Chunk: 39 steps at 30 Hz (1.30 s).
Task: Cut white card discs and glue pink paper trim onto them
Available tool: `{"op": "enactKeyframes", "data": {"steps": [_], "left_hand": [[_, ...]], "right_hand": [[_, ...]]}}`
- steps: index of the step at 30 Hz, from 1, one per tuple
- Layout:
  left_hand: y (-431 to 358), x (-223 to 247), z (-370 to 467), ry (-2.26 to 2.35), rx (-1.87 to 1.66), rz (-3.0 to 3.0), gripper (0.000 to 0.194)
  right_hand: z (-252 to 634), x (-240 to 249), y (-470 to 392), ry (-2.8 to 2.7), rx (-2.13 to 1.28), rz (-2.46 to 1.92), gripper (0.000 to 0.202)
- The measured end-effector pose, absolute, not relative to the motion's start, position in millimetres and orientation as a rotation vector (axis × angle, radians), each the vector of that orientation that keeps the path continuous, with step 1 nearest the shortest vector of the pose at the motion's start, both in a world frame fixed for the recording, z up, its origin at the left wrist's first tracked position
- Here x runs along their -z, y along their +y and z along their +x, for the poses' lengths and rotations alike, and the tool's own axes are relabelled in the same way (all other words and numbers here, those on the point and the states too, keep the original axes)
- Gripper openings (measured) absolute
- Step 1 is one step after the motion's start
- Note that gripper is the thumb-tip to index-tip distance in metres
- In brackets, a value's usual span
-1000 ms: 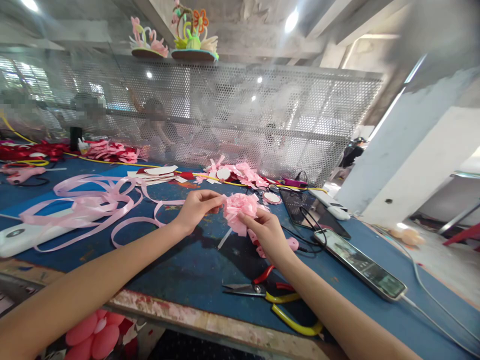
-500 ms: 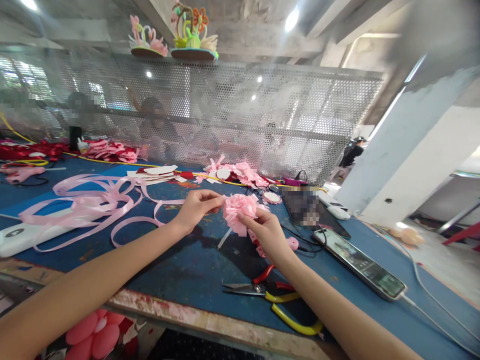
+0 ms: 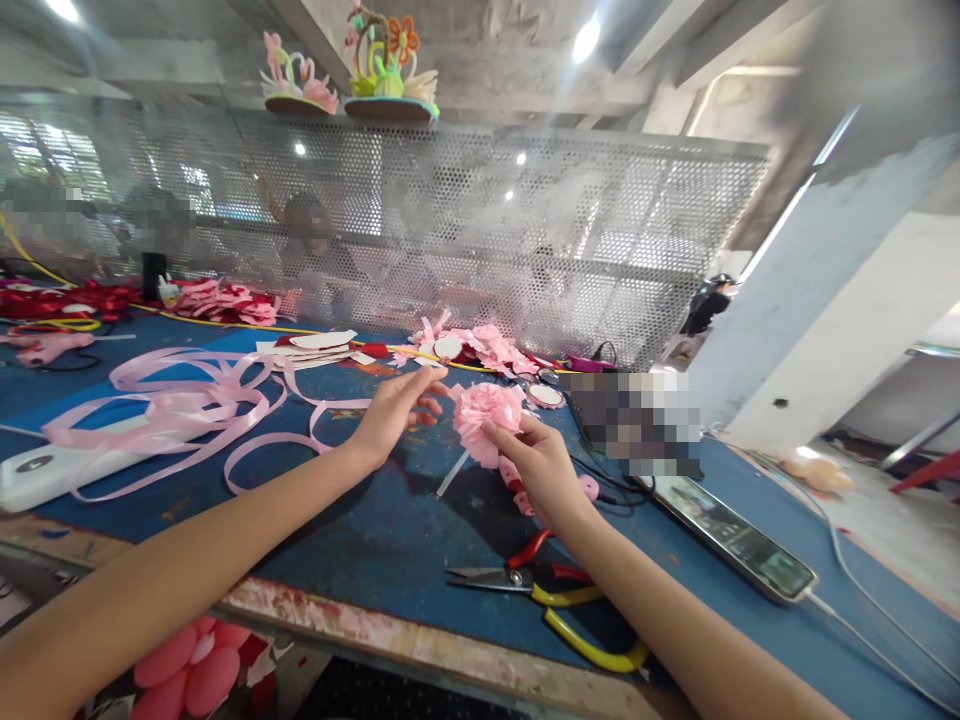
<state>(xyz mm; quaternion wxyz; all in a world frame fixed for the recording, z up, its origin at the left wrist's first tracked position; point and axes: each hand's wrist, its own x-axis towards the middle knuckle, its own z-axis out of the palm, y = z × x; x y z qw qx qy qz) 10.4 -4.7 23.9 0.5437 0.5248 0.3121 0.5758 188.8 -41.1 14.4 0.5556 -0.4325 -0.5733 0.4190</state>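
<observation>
Blue tabletop (image 3: 390,530), scuffed, with a worn, paint-chipped near edge. Pink ribbon (image 3: 180,410) sprawls in loops at ten o'clock, lying over a white device (image 3: 45,475). Scissors (image 3: 487,577) and yellow-handled pliers (image 3: 585,640) sit at six o'clock, touching. A phone (image 3: 739,548) lies at three o'clock, cable trailing off. Pink scraps (image 3: 487,348) are heaped at twelve o'clock, with white card pieces (image 3: 319,345) just left of them.

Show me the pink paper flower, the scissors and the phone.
pink paper flower (image 3: 489,412), head view, middle of its ruffled bloom
scissors (image 3: 480,576), head view, on the steel blades
phone (image 3: 739,542), head view, middle of its screen
</observation>
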Motion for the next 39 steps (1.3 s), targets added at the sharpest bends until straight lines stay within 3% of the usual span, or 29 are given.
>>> {"op": "enactKeyframes", "data": {"steps": [5,9,13,17,21,26,31,39], "left_hand": [[-13,-16,18,0.471,-1.161,1.427,0.054],[-25,-10,25,0.565,-1.148,1.818,0.045],[-26,-14,14,0.87,-1.343,2.261,0.033],[-33,-7,-15,0.955,-1.1,2.744,0.039],[-65,12,-44,1.002,-0.74,2.907,0.042],[-97,14,-60,1.059,-0.565,2.735,0.052],[-94,3,-56,1.035,-0.67,2.706,0.022],[-95,14,-48,0.928,-0.682,3.112,0.019]], "right_hand": [[186,-15,-42,-1.282,-1.17,-0.784,0.028],[180,-17,-48,-1.365,-1.193,-0.777,0.025],[180,-14,-51,-1.278,-1.027,-1.06,0.034],[186,-15,-55,-1.42,-0.858,-1.2,0.024],[186,-20,-72,-2.003,-0.34,-1.012,0.002],[178,-10,-92,-2.363,-0.055,-0.661,0.009],[172,-3,-97,-2.495,0.121,-0.545,0.008],[170,-4,-100,-2.595,0.31,-0.454,0.019]]}}
